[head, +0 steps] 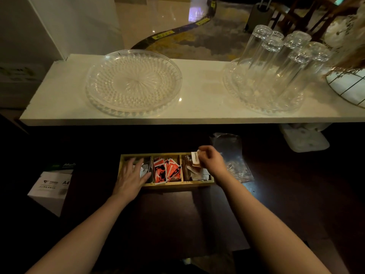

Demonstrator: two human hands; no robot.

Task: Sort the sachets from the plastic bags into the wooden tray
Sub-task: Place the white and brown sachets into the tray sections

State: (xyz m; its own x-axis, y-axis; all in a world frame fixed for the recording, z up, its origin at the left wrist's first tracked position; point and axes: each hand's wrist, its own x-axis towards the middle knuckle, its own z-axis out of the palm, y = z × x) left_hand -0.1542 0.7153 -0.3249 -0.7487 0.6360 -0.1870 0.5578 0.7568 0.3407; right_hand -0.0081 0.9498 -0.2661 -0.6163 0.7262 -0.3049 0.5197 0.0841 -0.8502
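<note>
A wooden tray (166, 184) with three compartments sits on a dark lower surface. Its middle compartment holds several red sachets (166, 171); the left one holds pale sachets (145, 169); the right one holds brown and white sachets (194, 173). My left hand (131, 177) lies flat with spread fingers over the left compartment, holding nothing. Above the right compartment, my right hand (210, 160) pinches a white and brown sachet (195, 158). A clear plastic bag (235, 165) lies just right of the tray, behind my right hand.
A white shelf (197, 107) above carries a clear glass plate (134, 83), a glass tray of upturned tall glasses (276, 62) and a wire basket (349, 86) at the right. A white A4 paper box (51, 188) stands to the left. White packaging (304, 137) lies at the right.
</note>
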